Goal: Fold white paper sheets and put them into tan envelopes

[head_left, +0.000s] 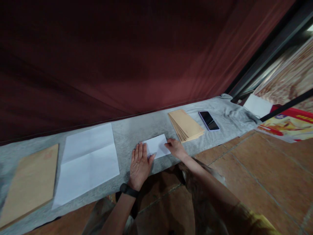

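Observation:
A small folded sheet of white paper [156, 145] lies on the grey cloth in front of me. My left hand [140, 164], with a dark band on its wrist, rests flat over the paper's left end, fingers stretched out. At the right end, the curled fingers of my right hand [175, 148] close on the paper's edge; the fingertips are partly hidden. Just beyond that hand is a fanned stack of small brown envelopes [187, 124].
Left of my hands lies a large creased white sheet [89, 160], beside a big brown envelope stack [31, 182]. A phone [209, 120] sits to the right on the grey cloth [146, 125]. A dark red curtain [137, 65] hangs behind. A colourful printed box [290, 122] stands far right.

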`<action>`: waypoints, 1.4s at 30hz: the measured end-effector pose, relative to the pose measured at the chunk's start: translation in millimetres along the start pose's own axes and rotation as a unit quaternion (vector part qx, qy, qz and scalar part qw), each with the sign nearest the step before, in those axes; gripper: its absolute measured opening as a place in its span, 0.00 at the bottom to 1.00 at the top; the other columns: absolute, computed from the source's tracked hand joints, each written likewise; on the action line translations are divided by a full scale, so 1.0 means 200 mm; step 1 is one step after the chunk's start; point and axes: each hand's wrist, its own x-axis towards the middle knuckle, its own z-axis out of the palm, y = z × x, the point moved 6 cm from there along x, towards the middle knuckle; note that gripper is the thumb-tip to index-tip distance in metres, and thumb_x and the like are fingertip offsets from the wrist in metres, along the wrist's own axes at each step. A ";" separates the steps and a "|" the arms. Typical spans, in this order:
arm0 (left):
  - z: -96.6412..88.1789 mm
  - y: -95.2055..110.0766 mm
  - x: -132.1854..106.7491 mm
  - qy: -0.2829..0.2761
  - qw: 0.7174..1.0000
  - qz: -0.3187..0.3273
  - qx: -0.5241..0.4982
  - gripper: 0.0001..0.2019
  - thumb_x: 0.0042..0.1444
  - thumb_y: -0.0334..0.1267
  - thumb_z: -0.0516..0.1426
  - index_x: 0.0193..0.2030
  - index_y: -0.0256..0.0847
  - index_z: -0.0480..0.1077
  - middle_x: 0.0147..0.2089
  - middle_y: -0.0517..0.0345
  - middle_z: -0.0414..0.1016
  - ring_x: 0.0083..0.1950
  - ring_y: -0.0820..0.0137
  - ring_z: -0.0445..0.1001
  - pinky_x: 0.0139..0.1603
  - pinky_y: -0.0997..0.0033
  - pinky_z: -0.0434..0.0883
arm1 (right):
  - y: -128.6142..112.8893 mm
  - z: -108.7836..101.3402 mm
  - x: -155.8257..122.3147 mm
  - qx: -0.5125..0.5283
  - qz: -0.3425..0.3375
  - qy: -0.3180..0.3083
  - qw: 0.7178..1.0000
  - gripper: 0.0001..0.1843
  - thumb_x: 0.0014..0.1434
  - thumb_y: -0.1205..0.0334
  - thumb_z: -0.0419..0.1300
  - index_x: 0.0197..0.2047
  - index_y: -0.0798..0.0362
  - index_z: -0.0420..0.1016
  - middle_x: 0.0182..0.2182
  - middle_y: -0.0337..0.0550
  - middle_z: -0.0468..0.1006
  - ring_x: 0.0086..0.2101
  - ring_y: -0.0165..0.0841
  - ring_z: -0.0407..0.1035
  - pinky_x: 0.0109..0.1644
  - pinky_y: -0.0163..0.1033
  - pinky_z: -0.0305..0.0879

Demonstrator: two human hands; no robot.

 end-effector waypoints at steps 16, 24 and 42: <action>0.02 -0.11 0.02 0.032 0.991 -0.051 -0.120 0.28 0.66 0.41 0.48 0.70 0.29 0.55 0.71 0.33 0.58 0.73 0.51 0.56 0.70 0.46 0.61 | 0.04 -0.04 0.02 0.042 0.010 0.034 0.998 0.08 0.64 0.65 0.57 0.32 0.52 0.72 0.28 0.39 0.75 0.31 0.30 0.68 0.33 0.33 0.55; 0.00 -0.05 0.01 0.019 0.993 -0.016 -0.118 0.23 0.67 0.40 0.47 0.66 0.34 0.62 0.72 0.39 0.58 0.73 0.54 0.58 0.70 0.50 0.63 | 0.06 -0.04 0.02 0.077 0.036 0.043 0.995 0.06 0.64 0.64 0.57 0.37 0.52 0.75 0.29 0.40 0.77 0.30 0.31 0.70 0.32 0.33 0.59; 0.04 0.09 -0.06 -0.022 0.998 0.055 0.016 0.33 0.67 0.53 0.47 0.71 0.32 0.54 0.75 0.37 0.51 0.76 0.51 0.49 0.71 0.43 0.55 | 0.02 -0.05 0.00 0.014 0.029 0.033 0.999 0.06 0.62 0.62 0.59 0.41 0.52 0.75 0.33 0.41 0.79 0.34 0.32 0.72 0.34 0.34 0.58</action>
